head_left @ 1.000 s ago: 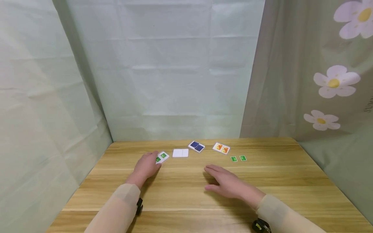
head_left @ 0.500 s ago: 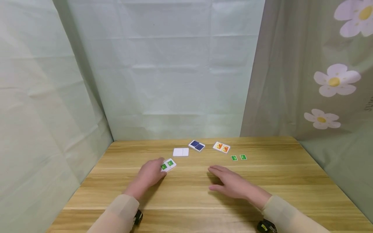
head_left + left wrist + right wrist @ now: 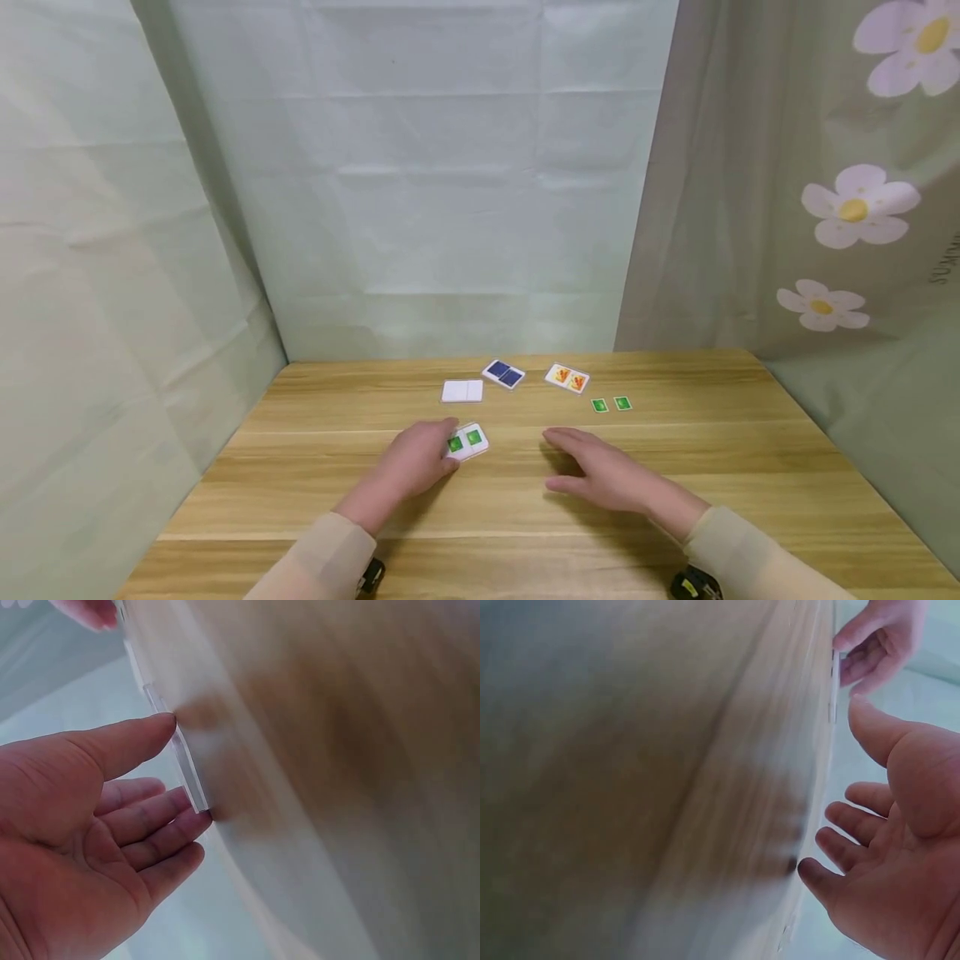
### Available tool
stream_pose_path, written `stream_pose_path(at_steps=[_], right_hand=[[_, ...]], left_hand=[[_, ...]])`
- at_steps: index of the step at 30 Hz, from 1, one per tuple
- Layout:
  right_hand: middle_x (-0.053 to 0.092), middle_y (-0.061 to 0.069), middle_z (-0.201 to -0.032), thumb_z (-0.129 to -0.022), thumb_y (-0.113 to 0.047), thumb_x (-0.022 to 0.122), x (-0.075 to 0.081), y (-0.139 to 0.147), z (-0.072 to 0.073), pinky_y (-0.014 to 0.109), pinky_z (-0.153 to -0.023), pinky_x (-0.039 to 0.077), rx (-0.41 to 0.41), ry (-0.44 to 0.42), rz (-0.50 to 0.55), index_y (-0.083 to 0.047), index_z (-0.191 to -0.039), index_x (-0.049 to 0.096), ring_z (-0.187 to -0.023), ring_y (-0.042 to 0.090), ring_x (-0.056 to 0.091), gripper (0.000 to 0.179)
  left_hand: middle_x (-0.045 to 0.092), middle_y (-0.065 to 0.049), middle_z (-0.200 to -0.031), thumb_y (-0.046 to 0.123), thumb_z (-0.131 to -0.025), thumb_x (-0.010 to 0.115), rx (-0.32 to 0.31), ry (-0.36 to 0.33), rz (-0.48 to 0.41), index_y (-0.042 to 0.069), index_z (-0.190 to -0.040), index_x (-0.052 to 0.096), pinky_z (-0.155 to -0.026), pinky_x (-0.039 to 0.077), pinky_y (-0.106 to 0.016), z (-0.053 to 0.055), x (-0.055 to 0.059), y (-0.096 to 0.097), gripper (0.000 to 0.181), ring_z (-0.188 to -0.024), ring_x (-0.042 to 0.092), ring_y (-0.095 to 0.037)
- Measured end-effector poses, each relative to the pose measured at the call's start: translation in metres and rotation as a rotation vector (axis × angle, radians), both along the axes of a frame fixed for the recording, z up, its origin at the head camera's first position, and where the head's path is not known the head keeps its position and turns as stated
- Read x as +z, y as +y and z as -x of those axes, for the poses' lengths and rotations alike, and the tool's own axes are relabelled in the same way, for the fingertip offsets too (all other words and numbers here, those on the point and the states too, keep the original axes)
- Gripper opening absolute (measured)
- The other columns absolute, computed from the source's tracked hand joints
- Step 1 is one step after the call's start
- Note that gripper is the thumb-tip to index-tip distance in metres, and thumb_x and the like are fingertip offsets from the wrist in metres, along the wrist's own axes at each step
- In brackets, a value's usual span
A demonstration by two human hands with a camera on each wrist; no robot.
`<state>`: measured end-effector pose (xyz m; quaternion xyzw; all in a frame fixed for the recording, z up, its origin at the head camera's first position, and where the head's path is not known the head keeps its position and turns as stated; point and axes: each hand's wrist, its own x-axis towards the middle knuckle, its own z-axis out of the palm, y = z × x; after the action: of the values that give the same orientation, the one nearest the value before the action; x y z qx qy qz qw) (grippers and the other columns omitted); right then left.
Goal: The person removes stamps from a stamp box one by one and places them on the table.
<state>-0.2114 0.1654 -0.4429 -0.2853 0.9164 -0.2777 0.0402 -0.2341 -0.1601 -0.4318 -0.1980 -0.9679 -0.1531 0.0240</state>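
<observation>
My left hand (image 3: pixel 420 458) holds a small white card (image 3: pixel 478 440) by its left end, thumb on the near edge and fingers on the far edge. Two green square pictures show on the card, side by side. Seen edge-on in the left wrist view, it is a thin plate with a clear rim (image 3: pixel 191 776), low over the tabletop. My right hand (image 3: pixel 600 471) holds nothing; its fingers are extended and the thumb stands apart, at the table surface to the right of the card. In the right wrist view its palm (image 3: pixel 922 847) shows bare.
Behind the hands on the wooden table (image 3: pixel 480 533) lie a blank white card (image 3: pixel 462 391), a card with two dark blue squares (image 3: pixel 504 374) and one with two orange pictures (image 3: pixel 567 378). Two loose green squares (image 3: pixel 600 406) sit to the right. Pale cloth (image 3: pixel 450 208) hangs behind.
My left hand has brought the green-picture card from beside the blank card toward the right and nearer to me. The right hand has shifted slightly right, still holding nothing.
</observation>
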Motion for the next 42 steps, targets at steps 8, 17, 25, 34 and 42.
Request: stream_pose_path(at_steps=[8,17,25,34,42], right_hand=[[0.049,0.024,-0.165,-0.104,-0.04,0.079,0.004,0.005,-0.002,0.065,-0.123,0.038,-0.016,0.044,-0.018,0.001,-0.162,0.05,-0.152,0.047,0.046,0.076],[0.048,0.022,-0.167,-0.104,-0.042,0.079,0.001,0.011,-0.003,0.065,-0.123,0.038,-0.068,0.013,-0.041,-0.002,-0.163,0.05,-0.153,0.045,0.045,0.077],[0.049,0.022,-0.166,-0.101,-0.04,0.083,0.001,0.014,-0.004,0.066,-0.123,0.037,-0.093,-0.006,-0.044,-0.002,-0.162,0.051,-0.153,0.046,0.045,0.079],[0.056,0.022,-0.158,-0.094,-0.04,0.09,0.0,0.02,-0.003,0.065,-0.119,0.044,-0.092,0.023,-0.036,-0.001,-0.155,0.059,-0.146,0.045,0.052,0.079],[0.064,0.016,-0.149,-0.091,-0.038,0.094,-0.001,0.021,0.0,0.062,-0.114,0.049,-0.076,0.053,-0.035,-0.004,-0.145,0.068,-0.138,0.04,0.059,0.069]], left_hand=[[0.074,-0.023,-0.13,0.014,-0.094,0.09,-0.078,-0.015,-0.01,-0.007,-0.146,0.064,-0.101,0.058,-0.053,-0.006,-0.001,0.023,0.062,-0.111,0.071,-0.034],[0.075,-0.019,-0.132,0.019,-0.094,0.091,-0.157,-0.007,0.059,-0.003,-0.147,0.064,-0.104,0.058,-0.049,-0.009,0.0,0.048,0.063,-0.115,0.072,-0.032],[0.076,-0.015,-0.132,0.02,-0.093,0.091,-0.229,0.006,0.094,0.001,-0.146,0.066,-0.106,0.058,-0.045,-0.012,0.003,0.071,0.062,-0.118,0.073,-0.031],[0.077,-0.009,-0.13,0.018,-0.092,0.092,-0.281,-0.001,0.097,0.005,-0.142,0.07,-0.105,0.058,-0.04,-0.01,0.002,0.089,0.057,-0.115,0.072,-0.025],[0.078,-0.007,-0.124,0.014,-0.09,0.092,-0.314,-0.007,0.075,0.005,-0.139,0.072,-0.097,0.059,-0.034,-0.007,0.003,0.099,0.054,-0.106,0.07,-0.018]])
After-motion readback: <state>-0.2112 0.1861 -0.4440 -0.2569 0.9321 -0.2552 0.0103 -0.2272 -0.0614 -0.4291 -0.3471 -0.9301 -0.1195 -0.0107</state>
